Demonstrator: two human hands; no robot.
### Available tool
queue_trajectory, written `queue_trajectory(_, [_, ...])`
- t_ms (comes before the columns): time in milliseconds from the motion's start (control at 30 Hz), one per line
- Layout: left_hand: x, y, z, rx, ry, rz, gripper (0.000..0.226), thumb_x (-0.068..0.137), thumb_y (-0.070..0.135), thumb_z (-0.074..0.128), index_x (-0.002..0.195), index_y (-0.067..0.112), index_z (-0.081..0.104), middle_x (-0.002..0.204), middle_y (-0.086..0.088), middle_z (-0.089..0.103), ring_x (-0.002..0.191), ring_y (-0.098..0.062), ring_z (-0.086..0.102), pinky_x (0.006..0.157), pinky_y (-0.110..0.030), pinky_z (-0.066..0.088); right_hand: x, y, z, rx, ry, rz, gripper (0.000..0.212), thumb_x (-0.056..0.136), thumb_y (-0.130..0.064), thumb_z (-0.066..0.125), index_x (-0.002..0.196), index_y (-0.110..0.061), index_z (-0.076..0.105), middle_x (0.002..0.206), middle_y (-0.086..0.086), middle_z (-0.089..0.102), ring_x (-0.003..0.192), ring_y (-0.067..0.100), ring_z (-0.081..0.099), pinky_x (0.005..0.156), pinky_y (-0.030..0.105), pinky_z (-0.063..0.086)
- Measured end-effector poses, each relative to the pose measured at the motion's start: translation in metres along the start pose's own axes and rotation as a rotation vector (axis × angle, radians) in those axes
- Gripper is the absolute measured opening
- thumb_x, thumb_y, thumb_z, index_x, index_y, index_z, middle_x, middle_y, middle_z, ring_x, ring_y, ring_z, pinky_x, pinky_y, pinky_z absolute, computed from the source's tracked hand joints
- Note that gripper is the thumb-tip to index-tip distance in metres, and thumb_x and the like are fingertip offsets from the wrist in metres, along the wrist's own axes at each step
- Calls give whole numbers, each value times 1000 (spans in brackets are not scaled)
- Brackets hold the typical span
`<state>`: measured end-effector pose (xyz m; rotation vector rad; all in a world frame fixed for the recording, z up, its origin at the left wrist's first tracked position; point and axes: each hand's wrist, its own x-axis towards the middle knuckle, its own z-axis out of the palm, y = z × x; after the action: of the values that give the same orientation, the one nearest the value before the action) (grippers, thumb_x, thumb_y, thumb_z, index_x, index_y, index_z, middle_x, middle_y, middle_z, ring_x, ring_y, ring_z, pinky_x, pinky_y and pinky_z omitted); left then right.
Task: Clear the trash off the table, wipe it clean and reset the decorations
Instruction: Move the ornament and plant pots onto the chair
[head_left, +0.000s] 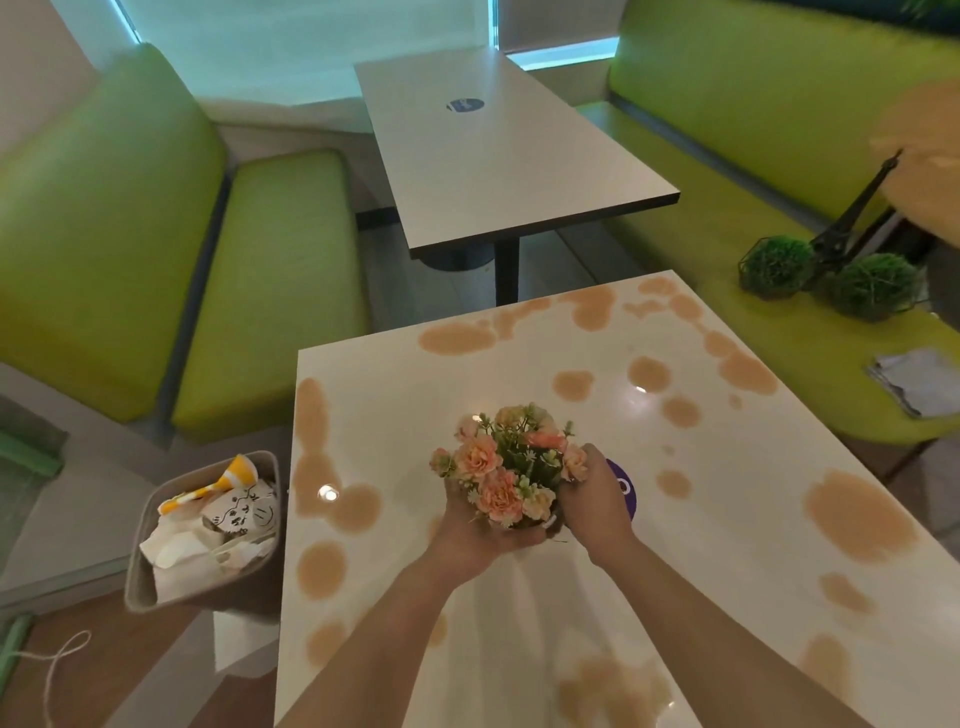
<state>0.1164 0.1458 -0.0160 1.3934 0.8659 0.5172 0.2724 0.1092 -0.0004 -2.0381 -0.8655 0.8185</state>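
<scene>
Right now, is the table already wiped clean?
No, the table is covered in tan spill patches while both hands hold the flower pot.

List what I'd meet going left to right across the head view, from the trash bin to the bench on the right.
Trash bin → left hand → flower pot → right hand → green ball ornaments → papers on the bench.

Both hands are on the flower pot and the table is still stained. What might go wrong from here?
1. The flower pot, held by the left hand and right hand, may land back on brown spills, leaving the table unwiped beneath.
2. The full trash bin stands close by the table's edge; an elbow might tip it.
</scene>
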Motion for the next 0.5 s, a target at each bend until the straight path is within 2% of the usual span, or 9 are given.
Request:
queue_trajectory(33, [2,-2,-1,-28,18,12,87,71,-24,70,138,2,21,125,-14,58,107,-3,65,81,-13,52,1,7,2,35,-34,-10,17,82,-10,51,97,-17,54,88,3,65,79,23,63,69,48,55])
queue_trajectory(100, [4,-8,-4,-87,80,13,96,67,-19,77,140,5,18,130,-23,55,116,-23,62,85,-26,55,0,12,3,44,-108,-26,27,82,-17,48,107,-20,57,91,2,68,80,22,67,71,50,56])
queue_trajectory(133, [6,-11,-4,-92,83,-1,95,65,-16,80,138,6,23,129,-23,57,116,-28,61,86,-31,55,0,15,3,33,-153,-27,27,86,-16,47,110,-18,58,90,5,68,80,23,66,72,49,56])
queue_trajectory(200, [5,-11,-3,-107,90,-21,81,64,-15,80,131,3,38,120,-21,63,109,-31,64,83,-37,56,-8,9,-1,-5,-220,-36,23,95,-9,43,110,-10,60,88,10,65,78,27,63,72,42,55])
queue_trajectory(267, [2,-8,-1,-116,92,-17,69,62,-16,81,123,-8,50,115,-25,65,105,-37,65,79,-39,57,-16,7,-4,31,-252,-11,23,100,-8,40,111,-12,60,94,10,65,84,27,63,72,35,55])
queue_trajectory(333, [1,-10,0,-117,124,-9,59,60,-15,83,114,-10,59,109,-24,68,102,-37,67,76,-39,57,-24,4,-6,72,-282,20,25,103,-12,39,122,-14,54,101,7,60,93,26,62,77,31,52])
queue_trajectory(400, [-3,-5,2,-78,173,-4,59,59,-13,85,112,-10,60,104,-20,71,97,-31,70,73,-40,59,-24,8,-5,92,-290,13,31,103,-13,39,134,-17,46,105,4,56,94,22,57,80,31,47])
queue_trajectory(467, [-5,2,4,-44,162,-24,66,55,2,93,113,-4,63,108,-18,71,101,-34,68,78,-48,58,-24,13,-7,153,-283,25,32,103,-16,41,134,-24,43,106,2,60,85,18,59,70,26,48])
queue_trajectory(500, [-6,6,5,-3,158,-38,68,54,7,94,114,1,64,110,-15,71,104,-32,68,79,-44,58,-23,14,-8,196,-274,43,30,103,-18,43,132,-23,47,104,1,63,80,16,60,65,24,48])
